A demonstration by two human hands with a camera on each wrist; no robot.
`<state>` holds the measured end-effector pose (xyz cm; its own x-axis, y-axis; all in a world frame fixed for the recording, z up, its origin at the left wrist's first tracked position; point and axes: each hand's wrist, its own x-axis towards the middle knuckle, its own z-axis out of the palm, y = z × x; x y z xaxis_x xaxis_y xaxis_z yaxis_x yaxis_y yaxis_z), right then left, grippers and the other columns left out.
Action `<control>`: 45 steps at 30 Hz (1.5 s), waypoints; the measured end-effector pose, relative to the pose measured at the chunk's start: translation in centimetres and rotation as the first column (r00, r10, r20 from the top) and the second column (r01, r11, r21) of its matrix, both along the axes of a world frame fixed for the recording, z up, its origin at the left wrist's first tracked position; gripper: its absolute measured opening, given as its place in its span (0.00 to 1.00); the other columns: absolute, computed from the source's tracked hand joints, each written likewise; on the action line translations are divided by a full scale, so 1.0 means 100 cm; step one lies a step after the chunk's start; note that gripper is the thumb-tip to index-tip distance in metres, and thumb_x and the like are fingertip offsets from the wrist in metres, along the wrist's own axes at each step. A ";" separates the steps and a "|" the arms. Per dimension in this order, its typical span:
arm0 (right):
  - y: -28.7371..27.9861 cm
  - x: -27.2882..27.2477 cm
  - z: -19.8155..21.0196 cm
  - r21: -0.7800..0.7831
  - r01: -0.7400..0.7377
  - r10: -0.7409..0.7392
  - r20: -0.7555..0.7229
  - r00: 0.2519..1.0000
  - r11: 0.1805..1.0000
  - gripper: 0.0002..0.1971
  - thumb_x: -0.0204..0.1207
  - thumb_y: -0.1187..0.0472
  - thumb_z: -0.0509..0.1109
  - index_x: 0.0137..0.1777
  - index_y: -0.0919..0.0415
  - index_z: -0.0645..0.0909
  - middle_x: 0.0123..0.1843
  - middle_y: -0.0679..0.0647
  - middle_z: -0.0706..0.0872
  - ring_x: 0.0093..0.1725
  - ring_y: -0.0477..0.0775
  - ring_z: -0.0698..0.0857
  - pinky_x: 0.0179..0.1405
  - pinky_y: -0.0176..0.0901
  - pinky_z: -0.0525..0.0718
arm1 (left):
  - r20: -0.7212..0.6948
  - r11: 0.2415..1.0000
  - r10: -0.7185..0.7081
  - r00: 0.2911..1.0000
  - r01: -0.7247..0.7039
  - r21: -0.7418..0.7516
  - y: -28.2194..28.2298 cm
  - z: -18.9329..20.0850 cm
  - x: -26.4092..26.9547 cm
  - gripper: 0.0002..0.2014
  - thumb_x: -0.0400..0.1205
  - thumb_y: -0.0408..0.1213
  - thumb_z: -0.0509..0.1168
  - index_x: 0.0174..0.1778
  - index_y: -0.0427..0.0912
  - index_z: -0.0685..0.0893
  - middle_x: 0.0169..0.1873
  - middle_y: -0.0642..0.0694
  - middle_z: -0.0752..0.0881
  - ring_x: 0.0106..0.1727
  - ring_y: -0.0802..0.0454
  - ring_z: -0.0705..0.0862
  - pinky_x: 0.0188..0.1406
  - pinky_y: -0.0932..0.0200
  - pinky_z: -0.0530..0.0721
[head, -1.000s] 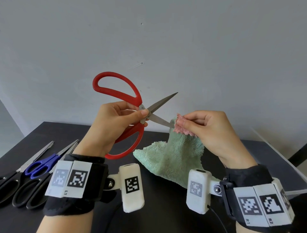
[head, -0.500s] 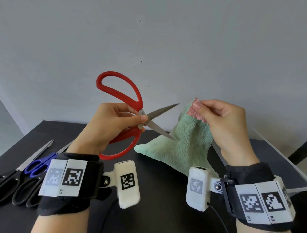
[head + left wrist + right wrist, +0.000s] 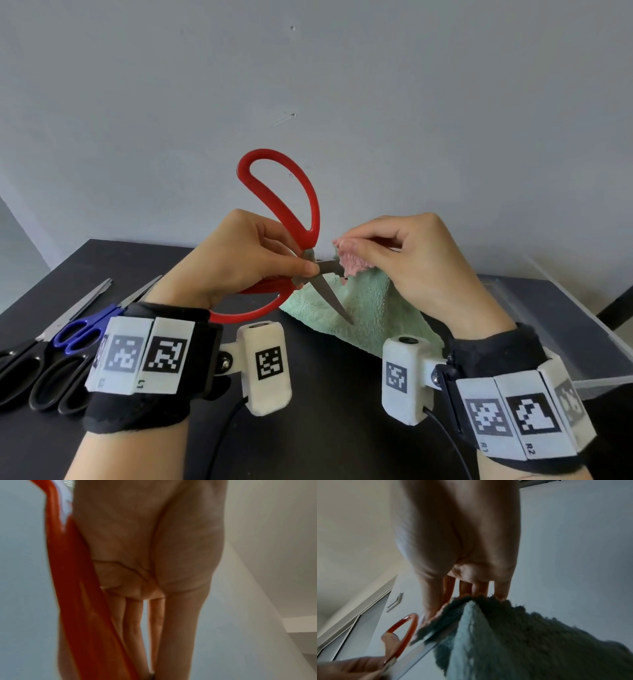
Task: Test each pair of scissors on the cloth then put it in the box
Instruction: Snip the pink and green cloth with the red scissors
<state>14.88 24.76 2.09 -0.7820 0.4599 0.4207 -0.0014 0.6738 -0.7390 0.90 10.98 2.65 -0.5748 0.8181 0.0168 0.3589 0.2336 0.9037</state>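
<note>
My left hand (image 3: 274,263) grips the red-handled scissors (image 3: 284,205) near the pivot, held above the black table (image 3: 308,428). Their blades stand wide apart: one points down over the cloth, the other runs right under the pink corner. My right hand (image 3: 370,250) pinches the pink corner of the green cloth (image 3: 370,308) and holds it up, so the cloth hangs in a peak down to the table. In the right wrist view the cloth (image 3: 513,635) hangs below my fingertips (image 3: 481,589), with the red handle (image 3: 402,631) and a blade at lower left. The left wrist view shows the red handle (image 3: 73,588) beside my palm.
Three more pairs of scissors lie at the table's left edge: a blue-handled pair (image 3: 85,329) and two black-handled pairs (image 3: 51,387). A clear plastic box (image 3: 565,325) stands at the right, behind my right wrist. A grey wall rises behind the table.
My left hand has turned the red scissors so the handle points up and the blades spread wider. My right hand has brought the cloth's pink corner left, between the blades.
</note>
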 end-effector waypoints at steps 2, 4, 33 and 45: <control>0.004 0.000 -0.002 0.007 0.064 -0.064 -0.044 0.997 0.998 0.05 0.74 0.61 0.74 0.46 0.54 0.90 0.42 0.42 0.91 0.43 0.36 0.88 0.46 0.25 0.82 | -0.031 1.000 -0.019 0.999 0.018 -0.025 -0.002 0.000 -0.002 0.07 0.67 0.35 0.79 0.35 0.37 0.90 0.28 0.45 0.91 0.34 0.52 0.91 0.37 0.72 0.84; 0.013 0.003 -0.004 -0.008 0.184 -0.183 -0.121 0.976 0.983 0.05 0.75 0.62 0.73 0.47 0.54 0.90 0.41 0.41 0.91 0.41 0.36 0.88 0.44 0.24 0.81 | -0.047 0.998 -0.038 0.998 0.036 -0.046 -0.004 0.001 -0.003 0.07 0.67 0.37 0.79 0.35 0.37 0.90 0.29 0.45 0.91 0.36 0.53 0.91 0.41 0.69 0.84; -0.004 -0.004 -0.003 0.050 -0.044 0.033 0.204 0.978 0.998 0.01 0.73 0.57 0.75 0.41 0.51 0.89 0.31 0.43 0.88 0.39 0.38 0.86 0.47 0.29 0.81 | -0.068 0.997 -0.052 0.996 0.055 0.054 -0.001 0.000 -0.001 0.05 0.67 0.32 0.78 0.34 0.35 0.90 0.29 0.43 0.91 0.35 0.50 0.91 0.36 0.69 0.86; 0.004 0.000 -0.002 0.034 -0.031 0.026 0.140 0.990 0.999 0.03 0.73 0.64 0.75 0.44 0.59 0.89 0.37 0.38 0.88 0.42 0.26 0.84 0.44 0.18 0.76 | -0.026 0.995 0.010 1.000 -0.008 0.096 -0.006 0.001 -0.006 0.04 0.67 0.30 0.78 0.32 0.35 0.89 0.28 0.42 0.90 0.29 0.56 0.89 0.30 0.74 0.81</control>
<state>14.90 25.17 1.87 -0.8470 0.4229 0.3222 0.0807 0.7012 -0.7084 0.35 10.35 2.70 -0.5804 0.8069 0.1099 0.3813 0.1500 0.9122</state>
